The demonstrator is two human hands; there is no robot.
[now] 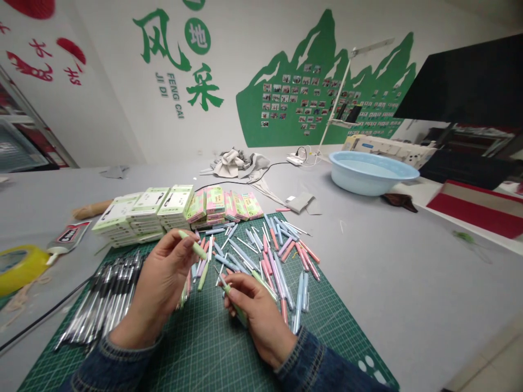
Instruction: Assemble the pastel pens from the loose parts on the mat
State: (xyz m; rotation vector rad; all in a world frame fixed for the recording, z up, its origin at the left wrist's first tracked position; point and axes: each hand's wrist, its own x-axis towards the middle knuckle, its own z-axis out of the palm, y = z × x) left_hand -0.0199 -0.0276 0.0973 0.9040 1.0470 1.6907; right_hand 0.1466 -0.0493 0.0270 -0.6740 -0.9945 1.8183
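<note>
My left hand (pixel 165 272) is closed, pinching a light green pen part (pixel 193 244), likely a cap or barrel half, between thumb and fingertips. Lower and to the right, my right hand (pixel 255 313) is wrapped round a green pen barrel (pixel 237 306) with a thin refill tip sticking out of its upper end. The two pieces are apart. Beyond both hands, loose pastel pen parts (pixel 281 272) in blue, pink, purple and green lie scattered with white refills on the green cutting mat (pixel 196 348). Part of the pile is hidden behind my hands.
Black-and-clear pens (pixel 106 296) lie bundled at left. Behind stand stacked white boxes (pixel 149 209) and pink-green boxes (pixel 214 201). Yellow tape (pixel 20 267) and a glue tube (pixel 69 238) sit far left. Back right are a blue basin (pixel 370 173) and a sewing machine (pixel 392 147).
</note>
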